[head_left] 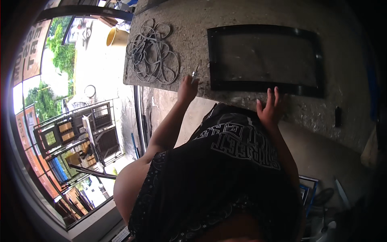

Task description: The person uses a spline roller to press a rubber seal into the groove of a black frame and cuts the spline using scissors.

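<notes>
A black rectangular frame (266,87) with dark mesh stretched inside it lies flat on the worn workbench (189,40). My right hand (271,109) is at the frame's near edge, fingers stretched out and thumb apart, with the fingertips over the near bar. To the left, my left hand (187,90) is closed around a small slim tool with a silver metal end (194,74); its exact kind is too small to tell. Just beyond that hand, a loose tangle of thin grey cord (151,56) lies at the bench's left end.
A small black object (338,117) lies on the bench right of the frame. Beyond the bench's left end is a yellow bucket (117,37). Metal racks (80,137) stand outside to the left. A fan (323,196) and a blue-edged frame (308,193) are at lower right.
</notes>
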Demonstrator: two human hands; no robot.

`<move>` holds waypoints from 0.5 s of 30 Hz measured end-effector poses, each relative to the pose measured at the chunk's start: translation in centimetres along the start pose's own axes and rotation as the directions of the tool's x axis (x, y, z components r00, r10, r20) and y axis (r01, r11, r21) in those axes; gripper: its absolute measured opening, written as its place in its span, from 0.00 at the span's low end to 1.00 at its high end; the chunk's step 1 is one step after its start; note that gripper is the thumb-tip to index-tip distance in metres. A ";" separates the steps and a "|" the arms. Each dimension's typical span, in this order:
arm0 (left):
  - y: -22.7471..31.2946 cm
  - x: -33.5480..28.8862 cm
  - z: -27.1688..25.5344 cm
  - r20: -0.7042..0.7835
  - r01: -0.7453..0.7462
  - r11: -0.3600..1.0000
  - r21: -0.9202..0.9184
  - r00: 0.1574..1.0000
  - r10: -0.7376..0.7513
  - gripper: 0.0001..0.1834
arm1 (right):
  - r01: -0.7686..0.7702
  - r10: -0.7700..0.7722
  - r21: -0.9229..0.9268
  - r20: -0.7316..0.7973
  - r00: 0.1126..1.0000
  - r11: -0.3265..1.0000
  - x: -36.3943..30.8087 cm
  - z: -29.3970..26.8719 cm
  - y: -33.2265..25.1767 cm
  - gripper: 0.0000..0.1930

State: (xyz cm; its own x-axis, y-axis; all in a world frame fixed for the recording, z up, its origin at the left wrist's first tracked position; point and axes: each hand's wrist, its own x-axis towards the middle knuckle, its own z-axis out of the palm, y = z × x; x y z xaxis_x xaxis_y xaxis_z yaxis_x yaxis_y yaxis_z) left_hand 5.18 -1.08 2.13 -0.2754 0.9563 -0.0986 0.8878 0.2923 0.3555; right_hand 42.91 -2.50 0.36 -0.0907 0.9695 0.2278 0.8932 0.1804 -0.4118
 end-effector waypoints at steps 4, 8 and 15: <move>-4.7 1.4 -1.4 0.012 -0.090 0.992 -0.092 0.996 0.091 0.15 | -0.022 0.033 -0.130 0.081 0.996 0.991 1.2 0.1 -1.2 0.30; -6.5 4.5 -2.7 -0.132 -0.199 0.964 -0.178 0.975 0.177 0.18 | 0.072 -0.040 -0.185 0.173 0.984 0.980 4.4 0.8 -1.2 0.30; -16.2 10.5 -5.4 -0.142 0.260 0.958 -0.122 0.951 -0.276 0.15 | 0.207 -0.128 -0.147 0.422 0.898 0.967 9.2 0.9 -6.0 0.23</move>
State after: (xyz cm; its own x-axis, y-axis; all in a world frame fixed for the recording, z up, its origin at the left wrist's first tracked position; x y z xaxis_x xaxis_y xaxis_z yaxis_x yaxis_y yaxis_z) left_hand -14.05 4.14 0.36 -0.5593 0.8268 -0.0600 0.7339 0.5275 0.4279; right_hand 36.30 5.50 4.16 -0.3818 0.9171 -0.1148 0.9099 0.3511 -0.2212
